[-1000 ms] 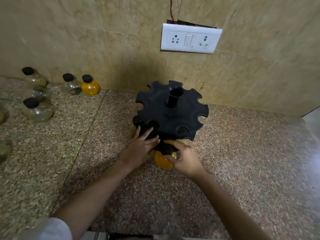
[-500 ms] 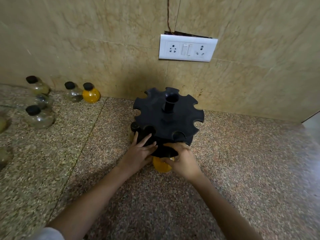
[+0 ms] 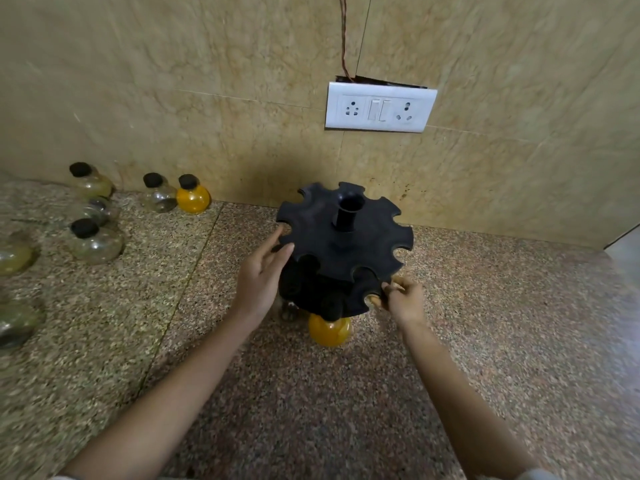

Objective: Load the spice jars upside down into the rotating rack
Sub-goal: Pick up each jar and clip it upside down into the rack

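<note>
The left hand's fingers are straight and slightly spread, their tips laid against the left edge of the rotating rack, just at its notched top disc. The left hand itself sits beside the rack's lower tier and holds nothing. On the other side, the right hand has its fingers bent, with thumb and fingertips closed on the rim of the lower tier at one of the notches; that spot is a little blurred.

The rack is black, with two scalloped discs one above the other and a hollow post rising from the middle. It stands on the speckled stone tabletop, close to the tiled wall. One orange-filled jar hangs upside down from the near slot of the lower tier, its round body bulging out below the disc and its dark cap up in the slot. To its left, half hidden under the rack, is what looks like a clear jar.

Well off to the left, more spice jars stand upright with black caps: an orange one by the wall, a clear one just beside it, another further left, and one nearer the front. A few more at the far left edge are too smeared to make out. A white socket plate is fixed on the wall above the rack, with a thin wire running up from behind it.
</note>
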